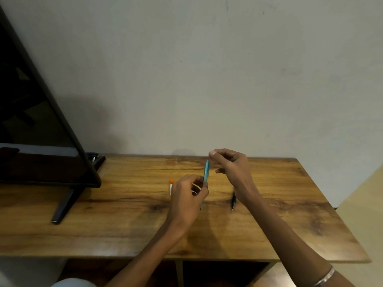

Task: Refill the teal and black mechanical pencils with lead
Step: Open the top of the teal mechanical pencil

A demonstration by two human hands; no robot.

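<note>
My left hand (187,195) grips the teal mechanical pencil (206,170) and holds it upright above the wooden table (124,224). Just above the pencil's top end, my right hand (232,164) has thumb and forefinger pinched together; what they hold is too small to make out. The black mechanical pencil (233,200) lies on the table below my right wrist, partly hidden by it. A small lead container with an orange cap (171,184) lies on the table behind my left hand.
A black monitor (41,121) on a dark stand (64,204) fills the left side of the table. A pale wall rises right behind the table's far edge. An open shelf shows beneath the table's front edge.
</note>
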